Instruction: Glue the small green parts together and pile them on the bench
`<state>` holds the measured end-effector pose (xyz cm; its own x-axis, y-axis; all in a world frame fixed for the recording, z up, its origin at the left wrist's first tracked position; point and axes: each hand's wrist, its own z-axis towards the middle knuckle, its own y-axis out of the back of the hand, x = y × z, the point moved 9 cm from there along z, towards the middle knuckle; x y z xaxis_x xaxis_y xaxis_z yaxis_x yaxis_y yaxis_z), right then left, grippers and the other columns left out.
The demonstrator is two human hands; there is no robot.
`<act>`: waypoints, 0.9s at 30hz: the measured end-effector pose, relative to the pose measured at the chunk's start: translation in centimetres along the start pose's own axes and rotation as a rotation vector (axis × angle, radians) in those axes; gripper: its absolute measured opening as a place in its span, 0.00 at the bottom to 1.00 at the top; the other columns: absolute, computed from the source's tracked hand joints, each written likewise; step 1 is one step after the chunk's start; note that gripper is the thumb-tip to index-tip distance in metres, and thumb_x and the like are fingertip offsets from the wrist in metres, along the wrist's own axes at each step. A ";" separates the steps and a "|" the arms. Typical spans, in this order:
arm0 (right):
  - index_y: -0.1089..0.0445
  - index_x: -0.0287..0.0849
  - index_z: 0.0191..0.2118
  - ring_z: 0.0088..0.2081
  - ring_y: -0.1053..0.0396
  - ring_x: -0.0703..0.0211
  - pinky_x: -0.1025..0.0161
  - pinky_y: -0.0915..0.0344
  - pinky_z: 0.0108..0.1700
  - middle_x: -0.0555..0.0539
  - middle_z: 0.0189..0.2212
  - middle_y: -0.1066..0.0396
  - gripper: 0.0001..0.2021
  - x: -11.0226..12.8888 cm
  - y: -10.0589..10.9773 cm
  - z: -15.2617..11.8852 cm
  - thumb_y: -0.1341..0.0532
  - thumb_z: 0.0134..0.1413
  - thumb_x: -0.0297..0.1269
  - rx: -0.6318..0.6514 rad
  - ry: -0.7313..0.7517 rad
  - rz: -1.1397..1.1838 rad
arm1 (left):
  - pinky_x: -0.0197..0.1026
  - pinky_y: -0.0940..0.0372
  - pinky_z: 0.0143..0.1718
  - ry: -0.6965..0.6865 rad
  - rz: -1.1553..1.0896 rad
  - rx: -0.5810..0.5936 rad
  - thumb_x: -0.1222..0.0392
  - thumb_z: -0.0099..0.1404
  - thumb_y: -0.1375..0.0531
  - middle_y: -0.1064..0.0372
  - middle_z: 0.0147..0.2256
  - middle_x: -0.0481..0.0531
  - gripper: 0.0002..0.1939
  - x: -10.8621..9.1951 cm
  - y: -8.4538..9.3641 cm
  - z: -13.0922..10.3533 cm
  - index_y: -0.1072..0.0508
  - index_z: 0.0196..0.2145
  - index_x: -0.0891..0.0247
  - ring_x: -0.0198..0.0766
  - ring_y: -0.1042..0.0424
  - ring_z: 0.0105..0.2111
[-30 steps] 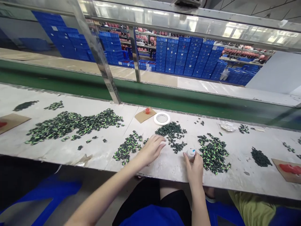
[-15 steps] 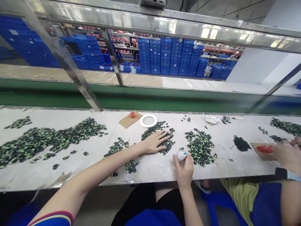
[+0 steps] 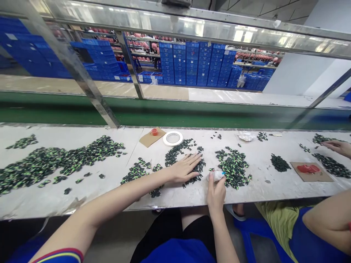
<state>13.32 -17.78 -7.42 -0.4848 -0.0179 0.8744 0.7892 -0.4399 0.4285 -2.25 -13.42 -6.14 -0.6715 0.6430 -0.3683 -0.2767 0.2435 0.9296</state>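
Note:
My left hand lies flat with its fingers spread over a pile of small dark pieces on the white tabletop. In my right hand is a small white bottle with a blue tip, tilted to the right, its tip close to a heap of black and green pieces. Another heap of black and green pieces lies left of my left hand, beside my forearm. Behind the dark pile sits a roll of white tape.
A red cup stands on brown card. Long heaps cover the left side. At right are a dark pile, a card with red cups and another person's hand. A green strip runs behind.
The bottle in my right hand has tipped over to the right. My left hand has shifted slightly right across the dark pieces. The other person's hand has moved back, uncovering the red cups.

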 end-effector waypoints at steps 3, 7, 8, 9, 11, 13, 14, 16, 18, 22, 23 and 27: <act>0.38 0.39 0.46 0.50 0.31 0.43 0.51 0.37 0.49 0.32 0.46 0.29 0.24 0.0 0.4 -0.2 0.47 0.56 0.55 -0.031 0.009 0.122 | 0.55 0.64 0.66 -0.033 0.022 -0.004 0.44 0.71 0.61 0.65 0.68 0.62 0.34 -1.1 -1.0 0.8 0.59 0.67 0.67 0.47 0.65 0.68; 0.42 0.40 0.48 0.43 0.28 0.49 0.52 0.34 0.46 0.37 0.41 0.27 0.19 -0.1 1.9 -0.8 0.47 0.58 0.49 -0.143 0.076 0.368 | 0.56 0.63 0.65 0.008 0.051 -0.022 0.43 0.70 0.58 0.63 0.67 0.64 0.35 -1.4 -1.7 1.2 0.54 0.66 0.70 0.52 0.64 0.67; 0.42 0.40 0.48 0.39 0.27 0.51 0.53 0.33 0.43 0.40 0.37 0.26 0.18 -0.1 2.3 -1.0 0.47 0.59 0.48 -0.179 0.105 0.403 | 0.57 0.63 0.65 0.012 0.048 -0.017 0.42 0.69 0.58 0.63 0.67 0.64 0.36 -1.4 -1.6 1.2 0.54 0.66 0.70 0.52 0.64 0.67; 0.42 0.41 0.47 0.35 0.27 0.52 0.54 0.33 0.40 0.42 0.33 0.26 0.17 0.0 2.7 -1.2 0.48 0.59 0.47 -0.207 0.141 0.425 | 0.58 0.64 0.65 0.012 0.042 -0.006 0.41 0.69 0.58 0.64 0.67 0.63 0.37 -1.4 -1.6 1.2 0.55 0.66 0.69 0.52 0.65 0.67; 0.43 0.42 0.45 0.29 0.29 0.54 0.55 0.33 0.34 0.46 0.27 0.28 0.15 0.4 3.2 -1.6 0.49 0.59 0.46 -0.239 0.216 0.438 | 0.62 0.66 0.64 0.023 0.024 0.036 0.39 0.69 0.60 0.65 0.67 0.62 0.38 -1.5 -1.3 1.3 0.58 0.67 0.67 0.53 0.65 0.67; 0.43 0.43 0.44 0.26 0.30 0.55 0.56 0.33 0.32 0.49 0.24 0.30 0.14 0.8 3.3 -2.0 0.49 0.58 0.47 -0.248 0.274 0.434 | 0.66 0.70 0.63 0.053 0.018 0.075 0.39 0.69 0.63 0.65 0.68 0.62 0.38 -1.6 -1.0 1.6 0.62 0.67 0.67 0.54 0.67 0.67; 0.43 0.44 0.43 0.25 0.31 0.55 0.56 0.33 0.31 0.49 0.23 0.31 0.14 0.9 3.3 -2.2 0.49 0.58 0.48 -0.246 0.291 0.432 | 0.67 0.72 0.62 0.067 0.025 0.078 0.39 0.69 0.64 0.66 0.68 0.63 0.39 -1.7 -0.7 1.9 0.64 0.67 0.68 0.54 0.68 0.67; 0.43 0.44 0.43 0.23 0.32 0.56 0.56 0.34 0.29 0.50 0.22 0.32 0.15 1.1 3.2 -2.5 0.49 0.57 0.49 -0.231 0.326 0.427 | 0.66 0.73 0.63 0.071 0.053 0.036 0.40 0.69 0.65 0.69 0.68 0.64 0.39 -2.4 0.0 2.7 0.66 0.67 0.71 0.53 0.71 0.68; 0.42 0.45 0.42 0.21 0.34 0.56 0.56 0.35 0.27 0.50 0.22 0.33 0.16 1.3 3.0 -2.8 0.49 0.56 0.50 -0.215 0.365 0.413 | 0.64 0.73 0.64 0.042 0.074 -0.016 0.41 0.70 0.66 0.72 0.68 0.64 0.38 -3.6 0.4 3.9 0.67 0.67 0.71 0.51 0.72 0.68; 0.43 0.45 0.43 0.21 0.35 0.56 0.56 0.35 0.27 0.50 0.22 0.34 0.16 1.0 2.9 -3.2 0.51 0.56 0.50 -0.232 0.383 0.400 | 0.60 0.70 0.65 0.022 0.025 0.017 0.41 0.69 0.65 0.73 0.68 0.65 0.39 -6.0 -1.3 7.2 0.67 0.67 0.71 0.50 0.74 0.67; 0.43 0.45 0.43 0.22 0.34 0.56 0.56 0.35 0.27 0.50 0.22 0.34 0.15 0.9 3.0 -3.2 0.52 0.56 0.49 -0.237 0.388 0.404 | 0.59 0.69 0.65 0.053 -0.002 0.027 0.38 0.68 0.63 0.75 0.68 0.67 0.42 -6.3 -2.0 8.1 0.66 0.67 0.73 0.52 0.75 0.67; 0.44 0.46 0.45 0.22 0.33 0.56 0.57 0.36 0.27 0.52 0.22 0.34 0.13 1.1 3.1 -3.7 0.52 0.56 0.45 -0.243 0.434 0.422 | 0.64 0.63 0.63 0.239 -0.109 -0.039 0.27 0.58 0.57 0.77 0.66 0.75 0.56 -6.3 -4.4 10.8 0.66 0.66 0.78 0.65 0.75 0.66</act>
<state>13.84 -22.43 -6.00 -0.3002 -0.5720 0.7633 0.8620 -0.5054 -0.0397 10.66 -10.72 -7.75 -0.7782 0.4233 -0.4639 -0.3798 0.2710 0.8845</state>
